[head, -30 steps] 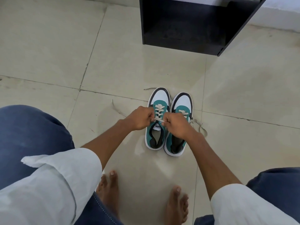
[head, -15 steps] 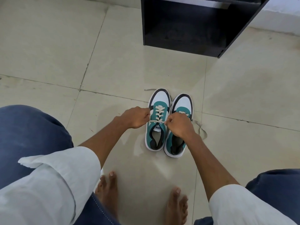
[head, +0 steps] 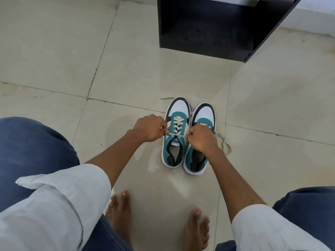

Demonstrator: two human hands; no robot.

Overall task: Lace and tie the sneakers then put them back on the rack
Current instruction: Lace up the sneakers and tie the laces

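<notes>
Two small sneakers sit side by side on the shiny pale tile floor, toes pointing away from the person. The left teal, white and black sneaker has its flat cream lace crossed up through the holes. The right teal, white and black sneaker is partly hidden, so I cannot tell how far it is laced. A loose lace end lies in a curl on the floor just beside it.

The left hand is curled, with its fingertips pinching one end of the cream lace. The right hand is curled too and pinches the other end. The lace runs tight and straight between them, across the top of the left sneaker.

The lace is soft and floppy. It will bend any way, so it likely works best to pinch it near the ends and keep it tight while making the knot. It looks a bit smooth, so a loose knot may slip open.

The sneakers look light, with firm soles and soft sides. A good place to lift each one is probably the heel rim or inside the opening. The black wooden rack stands open on the floor beyond the toes, well apart from them.
</notes>
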